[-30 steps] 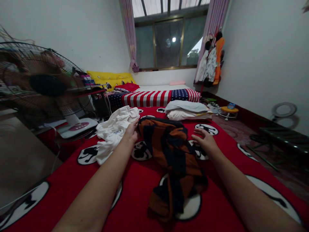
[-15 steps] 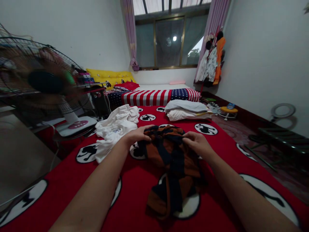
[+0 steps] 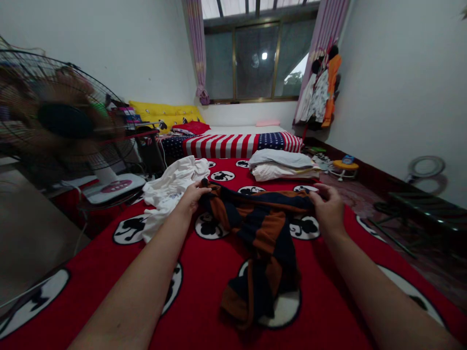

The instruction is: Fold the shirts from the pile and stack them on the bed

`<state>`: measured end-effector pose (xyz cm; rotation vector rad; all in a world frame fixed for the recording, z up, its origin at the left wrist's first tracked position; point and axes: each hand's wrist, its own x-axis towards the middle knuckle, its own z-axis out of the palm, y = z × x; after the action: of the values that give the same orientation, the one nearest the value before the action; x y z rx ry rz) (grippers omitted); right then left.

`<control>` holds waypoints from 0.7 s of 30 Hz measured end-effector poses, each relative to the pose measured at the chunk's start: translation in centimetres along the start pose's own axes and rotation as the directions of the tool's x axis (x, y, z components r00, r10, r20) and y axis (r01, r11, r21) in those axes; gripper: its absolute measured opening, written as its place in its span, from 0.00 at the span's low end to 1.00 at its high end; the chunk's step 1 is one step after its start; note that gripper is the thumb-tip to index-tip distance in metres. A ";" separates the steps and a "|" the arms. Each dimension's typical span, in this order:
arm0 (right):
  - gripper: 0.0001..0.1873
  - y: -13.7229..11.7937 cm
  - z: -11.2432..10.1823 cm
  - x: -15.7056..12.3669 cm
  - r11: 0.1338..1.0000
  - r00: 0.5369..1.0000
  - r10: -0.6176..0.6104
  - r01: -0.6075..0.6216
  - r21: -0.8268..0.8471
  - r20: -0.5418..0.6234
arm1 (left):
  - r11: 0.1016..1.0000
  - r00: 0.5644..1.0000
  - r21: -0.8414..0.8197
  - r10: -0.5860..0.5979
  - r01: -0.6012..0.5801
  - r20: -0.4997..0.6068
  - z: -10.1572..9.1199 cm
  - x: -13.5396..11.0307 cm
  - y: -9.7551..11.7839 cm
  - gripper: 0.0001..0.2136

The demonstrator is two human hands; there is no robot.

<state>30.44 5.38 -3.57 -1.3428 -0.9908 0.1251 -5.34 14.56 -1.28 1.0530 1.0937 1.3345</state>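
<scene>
Half a second ago both hands sat close together on the bunched top of the orange-and-navy striped garment (image 3: 263, 232). Now they are well apart. The left hand (image 3: 192, 197) is closed on the cloth's left corner, just beside the white crumpled heap (image 3: 168, 187). The right hand (image 3: 328, 206) pinches the other end out toward the right edge of the bed.

The upper edge between them is therefore drawn into a fairly taut band, raised slightly off the red bed cover (image 3: 204, 306). The lower part still trails toward the camera in a twisted, uneven fold (nothing down there has been straightened). So the piece is opened across its width only.

A folded stack of pale clothes (image 3: 282, 166) lies farther up the bed. A standing fan (image 3: 54, 121) spins at the left.
</scene>
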 end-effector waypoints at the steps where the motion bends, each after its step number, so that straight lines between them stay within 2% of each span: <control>1: 0.17 -1.2 0.8 -1.1 0.996 0.990 -0.075 0.080 -0.038 0.119 | 1.000 1.000 -0.019 -0.001 0.001 -0.003 0.1 -0.1 0.1 0.18; 2: 0.17 -2.2 1.5 -2.2 0.983 0.958 -0.152 0.173 -0.067 0.245 | 0.999 1.000 -0.037 -0.002 0.002 0.000 0.3 -0.2 0.4 0.17; 4: 0.21 -3.5 2.7 -4.0 0.937 0.851 -0.263 0.337 -0.088 0.455 | 0.998 1.000 -0.068 -0.008 0.010 0.030 0.6 -0.7 0.9 0.16; 6: 0.29 -3.7 3.3 -5.0 0.886 0.767 -0.310 0.447 -0.121 0.562 | 0.995 0.993 -0.096 -0.012 0.023 0.116 1.1 -1.3 1.5 0.14; 7: 0.33 -3.5 3.5 -5.2 0.866 0.745 -0.312 0.478 -0.145 0.590 | 0.994 0.985 -0.108 -0.008 0.027 0.174 1.3 -1.6 1.9 0.14; 9: 0.38 -2.7 3.5 -5.1 0.837 0.733 -0.278 0.502 -0.217 0.621 | 0.993 0.955 -0.116 0.014 0.021 0.295 1.8 -2.4 2.5 0.13; 11: 0.35 -2.0 3.2 -4.6 0.815 0.731 -0.226 0.504 -0.286 0.644 | 0.996 0.921 -0.091 0.045 -0.011 0.386 2.2 -3.1 3.1 0.13; 13: 0.23 -1.7 2.7 -3.8 0.824 0.741 -0.196 0.480 -0.302 0.642 | 0.998 0.884 -0.038 0.069 -0.058 0.462 2.5 -3.9 3.8 0.16; 14: 0.16 -1.7 2.4 -3.4 0.850 0.768 -0.196 0.444 -0.285 0.610 | 0.996 0.863 -0.003 0.078 -0.088 0.499 2.5 -4.2 4.2 0.19; 15: 0.12 -1.8 2.0 -3.0 0.885 0.814 -0.198 0.388 -0.257 0.545 | 0.992 0.842 0.032 0.085 -0.121 0.533 2.4 -4.5 4.6 0.22; 17: 0.12 -2.0 1.1 -2.2 0.954 0.923 -0.173 0.244 -0.175 0.344 | 0.977 0.818 0.101 0.099 -0.189 0.567 2.1 -4.8 5.1 0.25; 18: 0.14 -2.2 0.7 -1.8 0.975 0.960 -0.146 0.181 -0.133 0.238 | 0.966 0.815 0.137 0.105 -0.220 0.569 2.0 -4.8 5.2 0.25; 19: 0.14 -2.4 0.3 -1.5 0.986 0.981 -0.119 0.135 -0.099 0.150 | 0.953 0.816 0.176 0.107 -0.247 0.568 1.8 -4.7 5.1 0.25; 21: 0.14 -2.7 -0.2 -1.2 0.994 0.996 -0.089 0.090 -0.054 0.030 | 0.921 0.816 0.261 0.094 -0.289 0.570 1.5 -4.1 4.6 0.23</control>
<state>28.67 3.76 -1.88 -1.3476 -1.0828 0.0484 -4.51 10.50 3.46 1.7215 0.7950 0.9068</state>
